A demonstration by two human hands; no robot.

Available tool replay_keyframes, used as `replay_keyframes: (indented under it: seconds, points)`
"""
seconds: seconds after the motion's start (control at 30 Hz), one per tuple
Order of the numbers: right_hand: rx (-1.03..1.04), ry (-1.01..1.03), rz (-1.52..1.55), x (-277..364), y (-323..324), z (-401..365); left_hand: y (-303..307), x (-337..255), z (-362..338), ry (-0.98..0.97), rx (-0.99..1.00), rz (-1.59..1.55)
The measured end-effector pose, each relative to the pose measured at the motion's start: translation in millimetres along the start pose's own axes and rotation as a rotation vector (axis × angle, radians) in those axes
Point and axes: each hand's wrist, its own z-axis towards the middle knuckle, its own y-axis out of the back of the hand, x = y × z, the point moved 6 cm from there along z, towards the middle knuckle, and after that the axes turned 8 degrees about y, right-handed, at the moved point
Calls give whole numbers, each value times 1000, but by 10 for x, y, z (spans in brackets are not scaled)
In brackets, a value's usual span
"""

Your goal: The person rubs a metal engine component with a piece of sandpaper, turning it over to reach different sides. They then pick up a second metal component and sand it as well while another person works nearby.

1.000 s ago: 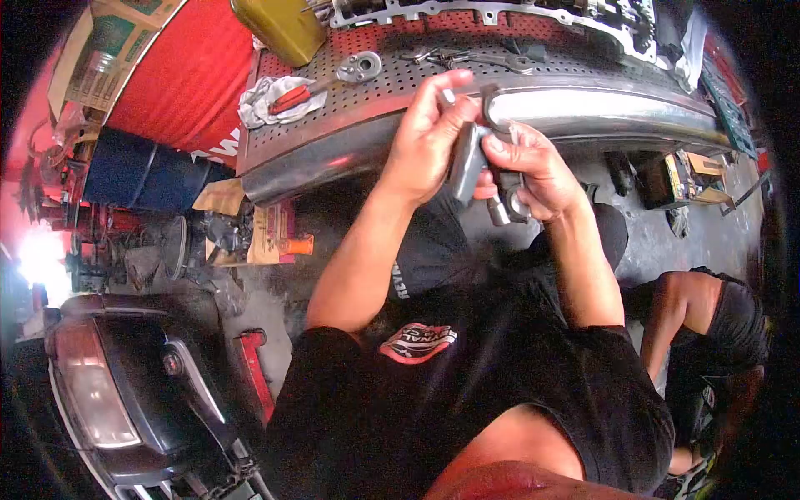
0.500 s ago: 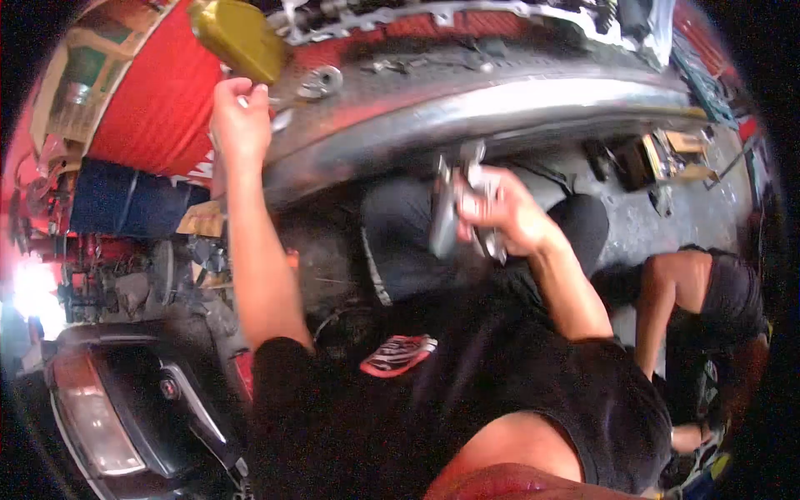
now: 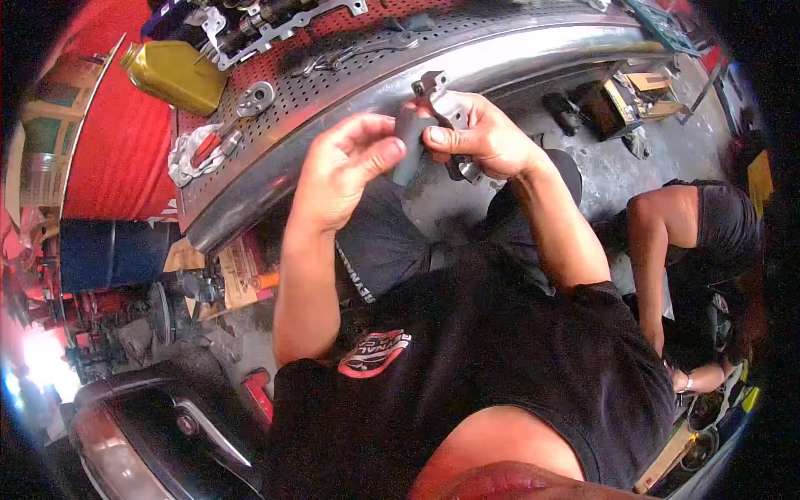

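My right hand (image 3: 496,140) is closed around a metal part (image 3: 448,108) in front of my chest, with its thumb pressed on it. The part has a smooth grey cylindrical piece (image 3: 409,143) on its left side and a bracket-like top; its lower end is partly hidden by my fingers. My left hand (image 3: 346,171) is beside the grey piece, thumb and fingers apart and curved toward it. Whether its fingertips touch the piece is hard to tell.
Beyond my hands, a perforated metal bench (image 3: 292,96) holds a gold bottle (image 3: 179,77), wrenches (image 3: 358,54), a ring-shaped part (image 3: 256,98), a white rag (image 3: 193,167) and an engine part (image 3: 271,33). A co-worker (image 3: 667,225) bends down at the right. A box (image 3: 621,104) stands on the floor.
My left hand has moved from near the gold bottle to beside the metal part. My right hand has raised the part slightly. The view has shifted, showing more of the bench's left end.
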Motion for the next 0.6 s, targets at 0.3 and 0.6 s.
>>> replay_keyframes:
  seconds: [0.3,0.6]
  points:
    - [-237,-73,-244,16,77,-98,-137,-43,82,-53,-136,-65]
    - [-400,-25,95,-93,32,-148,140,85,-46,-275,-535,18]
